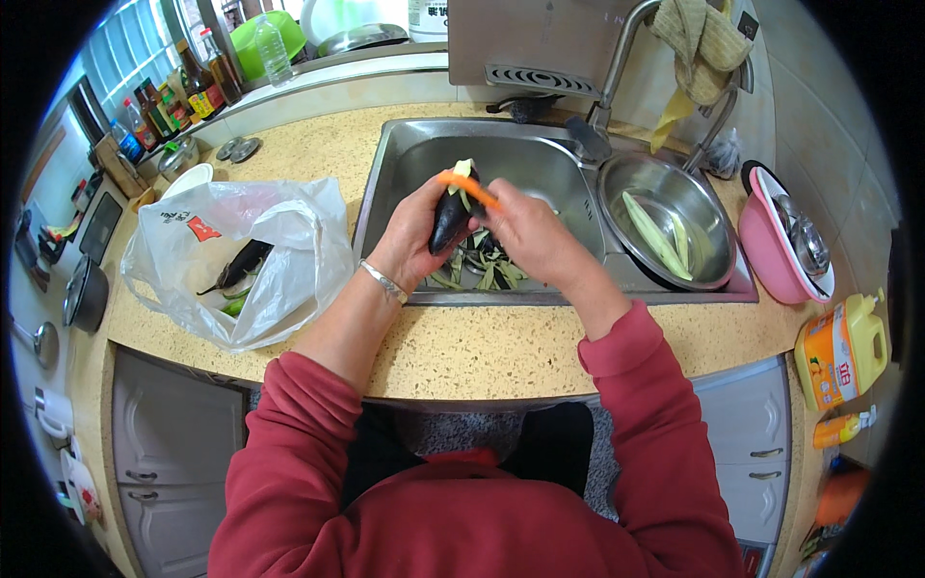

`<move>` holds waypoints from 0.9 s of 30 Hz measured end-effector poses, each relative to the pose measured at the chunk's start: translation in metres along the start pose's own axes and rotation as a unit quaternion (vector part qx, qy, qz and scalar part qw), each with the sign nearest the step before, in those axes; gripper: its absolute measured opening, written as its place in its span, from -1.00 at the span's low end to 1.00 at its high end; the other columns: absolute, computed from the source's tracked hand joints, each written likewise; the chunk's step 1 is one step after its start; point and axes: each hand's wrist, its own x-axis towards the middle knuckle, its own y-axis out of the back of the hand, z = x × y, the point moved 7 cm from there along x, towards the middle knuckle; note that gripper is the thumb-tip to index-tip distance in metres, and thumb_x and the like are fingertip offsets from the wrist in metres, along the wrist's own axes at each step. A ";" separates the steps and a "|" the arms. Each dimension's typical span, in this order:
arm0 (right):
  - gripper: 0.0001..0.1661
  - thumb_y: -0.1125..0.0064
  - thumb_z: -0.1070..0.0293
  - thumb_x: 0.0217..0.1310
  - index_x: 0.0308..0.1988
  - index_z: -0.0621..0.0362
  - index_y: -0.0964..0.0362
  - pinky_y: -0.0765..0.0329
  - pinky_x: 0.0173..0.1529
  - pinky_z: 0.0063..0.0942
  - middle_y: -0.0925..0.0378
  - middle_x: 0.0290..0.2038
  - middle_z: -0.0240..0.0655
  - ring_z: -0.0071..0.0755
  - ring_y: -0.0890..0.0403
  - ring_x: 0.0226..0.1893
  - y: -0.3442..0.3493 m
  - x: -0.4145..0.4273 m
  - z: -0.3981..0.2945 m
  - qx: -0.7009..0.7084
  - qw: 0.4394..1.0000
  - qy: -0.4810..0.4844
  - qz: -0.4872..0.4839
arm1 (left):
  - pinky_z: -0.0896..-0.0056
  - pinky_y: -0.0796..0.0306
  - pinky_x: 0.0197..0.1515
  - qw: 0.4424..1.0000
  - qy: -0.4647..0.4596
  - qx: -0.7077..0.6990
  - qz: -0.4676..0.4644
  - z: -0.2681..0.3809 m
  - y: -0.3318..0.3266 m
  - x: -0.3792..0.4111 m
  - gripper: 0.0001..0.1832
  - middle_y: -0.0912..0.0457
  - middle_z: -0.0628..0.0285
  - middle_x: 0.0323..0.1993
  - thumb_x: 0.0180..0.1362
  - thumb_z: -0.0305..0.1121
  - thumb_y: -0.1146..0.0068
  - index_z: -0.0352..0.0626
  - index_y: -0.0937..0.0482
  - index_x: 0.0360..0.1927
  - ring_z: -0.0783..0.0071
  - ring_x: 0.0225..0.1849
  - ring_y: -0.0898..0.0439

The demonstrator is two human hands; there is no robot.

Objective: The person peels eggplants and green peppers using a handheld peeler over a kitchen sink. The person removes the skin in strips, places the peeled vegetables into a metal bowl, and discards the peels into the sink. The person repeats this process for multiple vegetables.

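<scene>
My left hand (410,230) holds a dark purple eggplant (449,220) over the sink's left basin. Pale flesh shows at the eggplant's upper end. My right hand (531,231) grips an orange peeler (470,189), which lies across the eggplant's upper part; its blade cannot be made out. Below the hands, dark and green-white peelings (498,271) lie in the steel sink (412,148). To the right, a steel bowl (614,180) holds peeled, pale eggplants (656,235). On the counter at left, an open white plastic bag (311,231) contains an unpeeled dark eggplant (246,266) and something green.
A curved faucet (618,65) rises behind the sink, with cloths (701,50) hanging at its right. A pink basin (769,238) with metal ware and a yellow detergent jug (842,354) stand at the right. Sauce bottles (199,83) line the back left ledge. The counter edge (477,390) runs before me.
</scene>
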 end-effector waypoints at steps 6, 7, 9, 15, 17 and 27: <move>-0.67 -0.07 0.19 0.45 -0.17 0.26 -0.27 -0.46 -0.26 -0.03 -0.56 -0.37 0.11 0.27 -0.60 -0.30 0.032 0.000 0.052 -0.028 0.982 -0.177 0.064 | 0.41 -0.60 -0.35 0.999 0.027 0.017 -0.010 -0.001 -0.004 -0.004 -0.58 -0.62 0.10 -0.28 0.46 -0.07 0.02 -0.27 -0.53 0.03 0.33 -0.29 -0.63; -0.65 -0.08 0.17 0.44 -0.17 0.27 -0.27 -0.45 -0.25 0.02 -0.57 -0.34 0.14 0.30 -0.61 -0.27 0.030 -0.001 0.046 0.018 0.983 -0.170 0.065 | 0.40 -0.60 -0.35 1.000 0.022 0.017 -0.006 0.000 0.000 -0.003 -0.59 -0.62 0.09 -0.28 0.46 -0.07 0.01 -0.27 -0.53 0.02 0.33 -0.29 -0.63; -0.63 -0.10 0.16 0.43 -0.17 0.27 -0.27 -0.45 -0.24 0.01 -0.57 -0.33 0.14 0.30 -0.60 -0.25 0.019 0.001 0.025 0.046 0.991 -0.123 0.012 | 0.39 -0.60 -0.36 1.000 0.014 0.020 0.002 0.001 0.004 0.001 -0.59 -0.62 0.09 -0.28 0.45 -0.06 0.00 -0.26 -0.53 0.00 0.33 -0.28 -0.64; -0.67 -0.09 0.18 0.44 -0.18 0.25 -0.27 -0.46 -0.28 -0.04 -0.55 -0.39 0.08 0.27 -0.59 -0.33 0.002 0.000 0.005 -0.042 0.998 -0.048 -0.022 | 0.37 -0.61 -0.35 1.000 0.003 0.023 0.001 0.001 0.009 0.003 -0.58 -0.63 0.06 -0.24 0.46 -0.05 0.02 -0.28 -0.52 -0.03 0.32 -0.27 -0.63; -0.62 -0.11 0.13 0.42 -0.18 0.25 -0.27 -0.48 -0.25 0.05 -0.57 -0.37 0.13 0.35 -0.58 -0.27 0.014 0.005 0.024 -0.091 0.990 -0.109 0.027 | 0.38 -0.62 -0.34 0.999 0.020 -0.001 -0.034 -0.002 0.009 0.005 -0.58 -0.64 0.05 -0.23 0.47 -0.06 0.04 -0.29 -0.51 -0.02 0.31 -0.27 -0.63; -0.66 -0.11 0.15 0.42 -0.20 0.22 -0.29 -0.49 -0.25 -0.01 -0.57 -0.38 0.07 0.27 -0.60 -0.30 0.005 -0.002 0.006 0.047 0.996 -0.068 -0.018 | 0.39 -0.63 -0.31 1.000 0.012 -0.015 -0.002 0.001 0.005 0.002 -0.54 -0.65 0.09 -0.25 0.47 -0.02 0.06 -0.30 -0.52 0.00 0.29 -0.35 -0.65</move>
